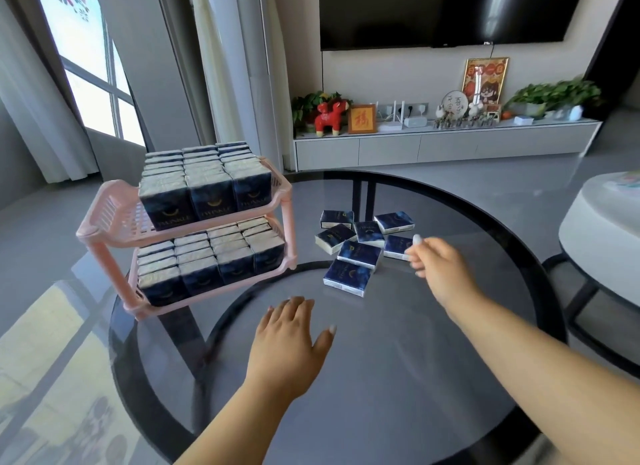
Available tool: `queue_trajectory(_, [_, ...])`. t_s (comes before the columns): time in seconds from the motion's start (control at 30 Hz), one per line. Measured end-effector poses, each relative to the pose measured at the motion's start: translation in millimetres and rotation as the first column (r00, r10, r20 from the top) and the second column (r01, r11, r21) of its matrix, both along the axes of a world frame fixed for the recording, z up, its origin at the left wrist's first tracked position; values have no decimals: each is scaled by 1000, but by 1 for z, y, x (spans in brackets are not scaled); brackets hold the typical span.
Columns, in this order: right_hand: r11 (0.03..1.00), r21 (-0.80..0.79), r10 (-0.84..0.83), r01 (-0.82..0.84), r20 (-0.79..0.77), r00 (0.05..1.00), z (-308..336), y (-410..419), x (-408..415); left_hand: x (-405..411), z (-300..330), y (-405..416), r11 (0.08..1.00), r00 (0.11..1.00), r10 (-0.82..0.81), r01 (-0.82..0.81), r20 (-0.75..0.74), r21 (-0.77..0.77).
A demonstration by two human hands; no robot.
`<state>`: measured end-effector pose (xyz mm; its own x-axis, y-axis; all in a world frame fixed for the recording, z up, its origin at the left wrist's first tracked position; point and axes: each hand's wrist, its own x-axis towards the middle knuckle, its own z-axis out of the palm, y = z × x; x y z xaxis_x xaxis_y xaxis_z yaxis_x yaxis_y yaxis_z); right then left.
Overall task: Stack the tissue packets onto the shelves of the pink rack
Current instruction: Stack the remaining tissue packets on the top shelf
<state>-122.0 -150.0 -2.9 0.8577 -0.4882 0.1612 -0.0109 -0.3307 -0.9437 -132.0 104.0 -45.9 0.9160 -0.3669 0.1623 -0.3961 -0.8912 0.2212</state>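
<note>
Pink rack (114, 208) at ten o'clock on round glass table (398, 378), both shelves filled with upright tissue packets (204, 190). Loose packets (358, 253) clustered at one o'clock. Left hand (287, 340) flat, fingers spread, empty. Right hand (440, 260) loosely curled beside loose packets, holding nothing.

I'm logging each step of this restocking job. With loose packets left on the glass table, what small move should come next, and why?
Probably the right hand closes on the loose packet just under its fingers. That hand hovers open and empty at the pile's right edge, while the left hand is farther back. Seven packets lie flat on the table beside the pink rack.
</note>
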Motion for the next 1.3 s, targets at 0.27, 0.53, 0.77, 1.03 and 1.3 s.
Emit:
queue_trajectory(0.27, [807, -557, -40, -199, -387, 921, 9, -27, 68, 3, 1, 1, 1000, 1000, 22, -21, 4, -13])
queue_trajectory(0.53, [782, -606, -93, -147, -347, 933, -25, -32, 37, 5, 0, 3, 997, 1000, 6, -7, -3, -71])
queue_trajectory(0.77, [687, -618, 150, -383, -396, 906, -9, 27, -55, 1, 7, 7, 945, 992, -87, 52, -95, -322])
queue_trajectory(1.03, [761, -423, 441, -492, -218, 870, 3, 67, -36, -2, 13, 8, 940, 975, -181, 132, -131, -315])
queue_trajectory(1.3, [788, -604, -93, -118, -307, 947, -23, 76, 18, 5, 6, 7, 966, 987, -147, 131, -57, -225])
